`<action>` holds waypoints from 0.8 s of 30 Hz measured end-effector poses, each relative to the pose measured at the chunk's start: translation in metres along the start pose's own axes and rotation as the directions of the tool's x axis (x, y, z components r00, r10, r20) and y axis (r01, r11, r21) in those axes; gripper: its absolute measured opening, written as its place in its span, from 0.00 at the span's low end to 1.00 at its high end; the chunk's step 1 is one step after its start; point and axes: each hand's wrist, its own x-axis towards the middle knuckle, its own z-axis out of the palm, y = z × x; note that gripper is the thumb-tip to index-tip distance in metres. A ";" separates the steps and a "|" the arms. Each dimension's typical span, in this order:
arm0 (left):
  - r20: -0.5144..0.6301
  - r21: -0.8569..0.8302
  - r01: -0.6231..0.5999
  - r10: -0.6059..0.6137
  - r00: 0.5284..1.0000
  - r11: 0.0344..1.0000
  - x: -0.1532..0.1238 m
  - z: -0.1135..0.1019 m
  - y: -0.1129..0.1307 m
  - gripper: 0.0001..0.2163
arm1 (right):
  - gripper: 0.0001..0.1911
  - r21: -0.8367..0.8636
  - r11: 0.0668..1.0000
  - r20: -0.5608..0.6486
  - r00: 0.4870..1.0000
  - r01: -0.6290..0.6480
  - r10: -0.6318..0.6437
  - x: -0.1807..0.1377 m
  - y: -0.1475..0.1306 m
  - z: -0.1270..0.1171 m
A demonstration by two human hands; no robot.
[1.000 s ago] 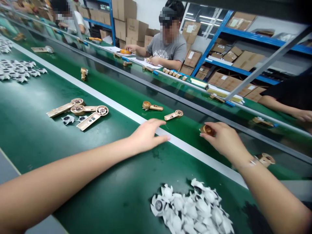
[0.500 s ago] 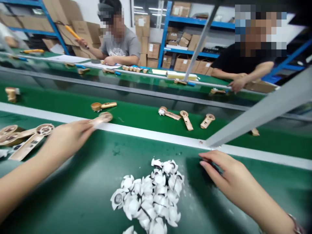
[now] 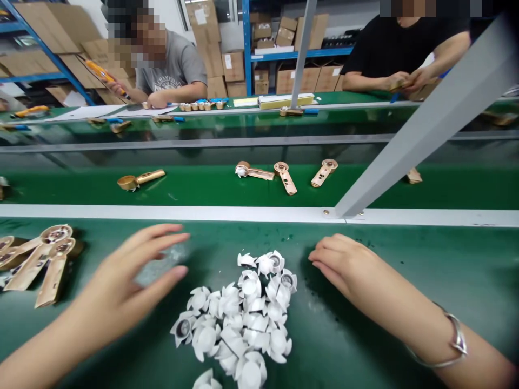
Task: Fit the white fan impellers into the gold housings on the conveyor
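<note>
While we are hovering our left hand [image 3: 121,286] just left of the heap of small white plastic fan blades [image 3: 243,313] on the green bench [image 3: 365,351], its fingers [image 3: 162,234] spread wide and empty, we are resting our right hand [image 3: 344,265] just right of the heap, fingers loosely extended, gripping nothing. Flat gold plastic handle shells [image 3: 44,259] are lying near the left hand.

- Fan blades [image 3: 243,319]: white, some with dark hubs.
- Surface [image 3: 365,346]: dark green, with a pale grey rail [image 3: 243,214] along it.
- Fan housings [image 3: 40,259]: gold.
- Bracelet [image 3: 456,340]: silver.
- Shelving [image 3: 246,43]: blue, holding brown cartons [image 3: 227,59].
</note>
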 end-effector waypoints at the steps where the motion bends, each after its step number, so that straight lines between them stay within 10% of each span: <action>1: 0.109 0.009 -0.045 0.044 0.993 0.999 0.014 0.007 0.013 0.30 | 0.13 -0.021 1.000 -0.004 1.000 0.015 -0.015 0.001 -0.001 0.001; 7: 0.502 -0.300 -0.188 0.322 0.803 0.935 0.082 0.038 0.059 0.13 | 0.13 -0.163 0.986 -0.058 0.997 0.036 -0.046 0.011 -0.005 0.007; 12: 0.403 -0.392 0.018 0.154 0.902 0.920 0.082 0.048 0.042 0.14 | 0.09 -0.101 0.995 -0.107 0.994 -0.025 0.014 0.018 -0.021 0.001; 15: 0.351 -0.485 0.161 0.023 0.936 0.859 0.074 0.052 0.046 0.17 | 0.08 0.216 0.975 -0.192 0.976 -0.059 0.102 0.022 -0.049 -0.012; 21: 0.572 -0.754 0.488 0.074 0.817 0.439 0.048 0.055 0.077 0.24 | 0.07 0.558 0.830 -0.266 0.950 0.013 0.165 0.028 -0.091 -0.019; 24: 0.568 -0.755 0.494 0.054 0.821 0.431 0.038 0.055 0.082 0.22 | 0.07 0.526 0.851 -0.273 0.946 -0.004 0.173 0.027 -0.091 -0.016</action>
